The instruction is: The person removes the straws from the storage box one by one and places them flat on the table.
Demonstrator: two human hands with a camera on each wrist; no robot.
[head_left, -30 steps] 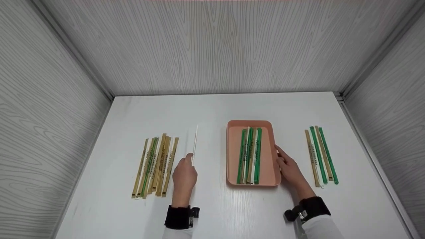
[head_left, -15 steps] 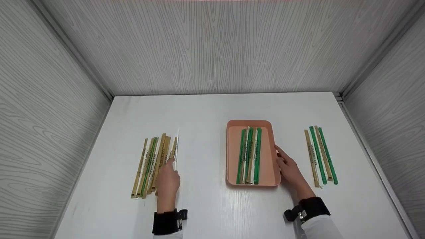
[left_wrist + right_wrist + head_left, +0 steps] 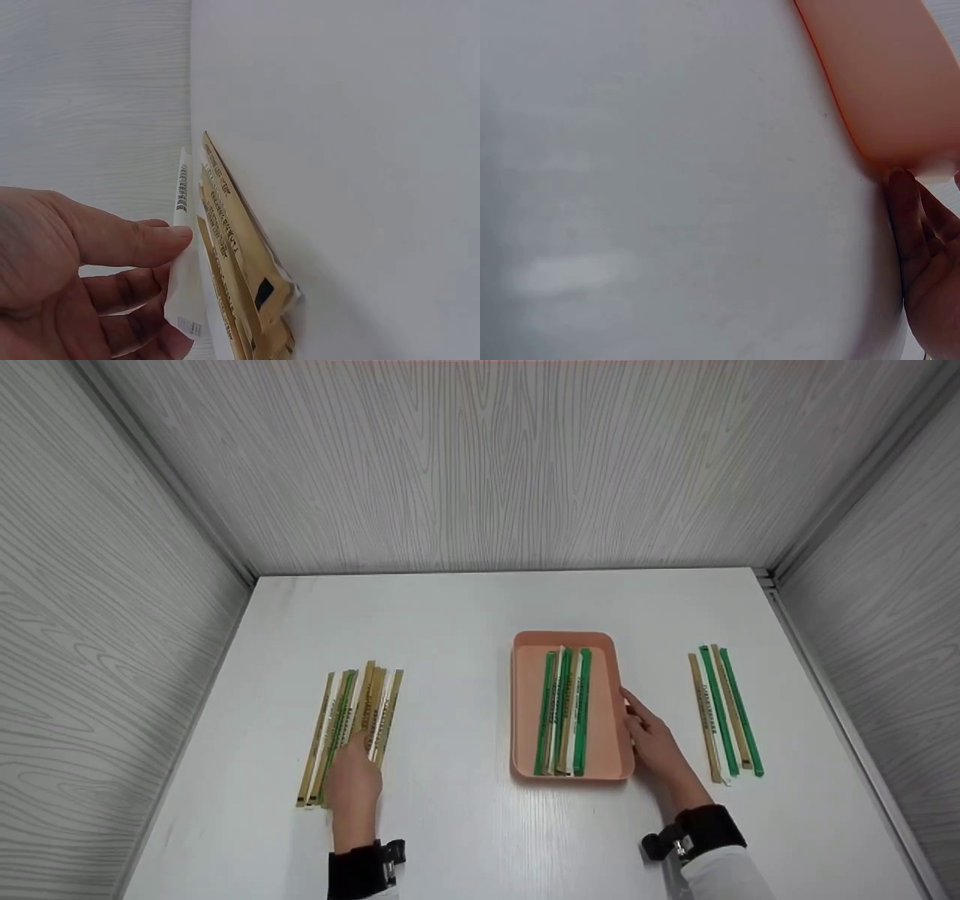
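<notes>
My left hand (image 3: 354,781) is over the left row of paper-wrapped straws (image 3: 366,694), brown, white and green, covering their near ends. In the left wrist view its thumb and fingers pinch a white wrapped straw (image 3: 184,289) with dark print, close beside several brown wrapped straws (image 3: 251,259). My right hand (image 3: 656,746) touches the right side of a pink tray (image 3: 525,705) with fairly straight fingers. Seen from the right wrist, the fingertips (image 3: 902,180) meet the tray's outer wall. Green, white and brown wrapped straws (image 3: 583,712) lie lengthwise in the tray.
Farther right, a smaller group of wrapped straws (image 3: 721,712) in brown, white and green lies on the white table (image 3: 457,825). Grey wood-grain panels (image 3: 487,465) rise behind the table and along both sides.
My left hand has moved left and slightly toward me, from between the tray and the left row to over that row, carrying the white wrapped straw. My right hand and the tray hold their place.
</notes>
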